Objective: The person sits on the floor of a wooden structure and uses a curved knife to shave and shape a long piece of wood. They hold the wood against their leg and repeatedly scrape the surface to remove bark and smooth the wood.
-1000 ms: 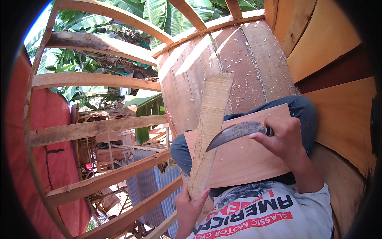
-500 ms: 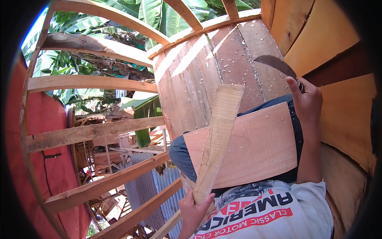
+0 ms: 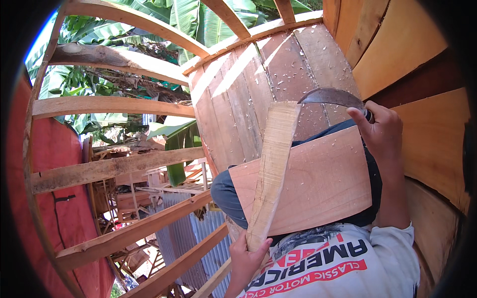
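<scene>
My left hand is closed round the near end of a rough pale wood strip, which slants up and away across my lap. Under the strip a flat reddish board lies over my legs. In my right hand is the handle of a sickle-like curved knife, its thumb pressed along the grip. The dark blade arcs leftward, and its tip is at the far end of the strip; whether it touches the wood I cannot tell.
Wood shavings lie scattered on the plank floor ahead. On the left stands an open frame of wooden slats, with banana leaves and corrugated metal sheets beyond. A plank wall rises close to my right arm.
The curved knife has swung left and turned, bringing its tip from over the floor to the strip's far end. The strip has tilted slightly and shifted a little left.
</scene>
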A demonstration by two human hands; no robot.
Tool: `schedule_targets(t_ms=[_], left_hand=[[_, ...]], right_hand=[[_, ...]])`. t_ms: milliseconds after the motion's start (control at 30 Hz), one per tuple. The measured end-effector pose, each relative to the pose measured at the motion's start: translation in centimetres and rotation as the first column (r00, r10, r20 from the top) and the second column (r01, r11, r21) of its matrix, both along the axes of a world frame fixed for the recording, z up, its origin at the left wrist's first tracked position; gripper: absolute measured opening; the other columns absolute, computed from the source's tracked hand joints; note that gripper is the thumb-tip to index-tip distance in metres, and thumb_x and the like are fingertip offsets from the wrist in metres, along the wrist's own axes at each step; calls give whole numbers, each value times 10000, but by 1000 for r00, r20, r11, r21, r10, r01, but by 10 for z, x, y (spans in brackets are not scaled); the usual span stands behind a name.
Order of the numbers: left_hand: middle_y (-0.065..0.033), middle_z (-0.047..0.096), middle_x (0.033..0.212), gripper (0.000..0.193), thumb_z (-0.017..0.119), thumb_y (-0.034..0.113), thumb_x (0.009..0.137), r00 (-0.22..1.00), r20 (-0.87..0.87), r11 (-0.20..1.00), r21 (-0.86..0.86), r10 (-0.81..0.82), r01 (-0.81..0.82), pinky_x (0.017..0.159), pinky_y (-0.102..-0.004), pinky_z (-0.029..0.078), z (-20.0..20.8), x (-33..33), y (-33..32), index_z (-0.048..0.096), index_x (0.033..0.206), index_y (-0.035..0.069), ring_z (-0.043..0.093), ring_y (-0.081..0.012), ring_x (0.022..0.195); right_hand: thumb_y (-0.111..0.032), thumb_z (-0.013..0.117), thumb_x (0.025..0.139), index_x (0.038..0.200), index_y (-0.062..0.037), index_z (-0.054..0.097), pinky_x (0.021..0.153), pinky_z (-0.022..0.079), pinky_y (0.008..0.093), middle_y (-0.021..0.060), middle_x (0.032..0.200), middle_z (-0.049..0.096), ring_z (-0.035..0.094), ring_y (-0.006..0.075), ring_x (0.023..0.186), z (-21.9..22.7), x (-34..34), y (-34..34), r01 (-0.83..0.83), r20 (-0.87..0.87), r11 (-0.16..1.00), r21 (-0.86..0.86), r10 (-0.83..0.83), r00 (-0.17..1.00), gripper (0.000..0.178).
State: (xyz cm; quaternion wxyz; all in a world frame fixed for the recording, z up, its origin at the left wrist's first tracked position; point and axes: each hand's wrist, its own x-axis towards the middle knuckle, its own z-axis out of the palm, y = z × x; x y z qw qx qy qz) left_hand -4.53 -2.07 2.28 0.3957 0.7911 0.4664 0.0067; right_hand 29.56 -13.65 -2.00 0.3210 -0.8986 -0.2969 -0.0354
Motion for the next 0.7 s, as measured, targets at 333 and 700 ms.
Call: schedule_targets(t_ms=[333, 700], left_hand=[[-121, 675, 759, 377, 765, 250, 795, 991, 116, 993, -104, 61, -49, 617, -288, 485, 0, 18, -2, 596, 972, -37, 630, -119, 691], [-120, 681, 777, 392, 747, 258, 808, 994, -26, 966, -237, 104, -107, 643, -282, 493, -1, -8, -15, 600, 1021, -36, 645, -137, 718]], right_hand=[[-624, 700, 714, 552, -109, 545, 413, 400, 335, 62, 469, 492, 546, 226, 418, -8, -56, 17, -397, 116, 917, -36, 399, 910, 561], [-553, 687, 784, 561, -47, 524, 443, 381, 351, 120, 494, 483, 506, 278, 440, -15, 19, 0, 155, -139, 988, 22, -151, 979, 576]])
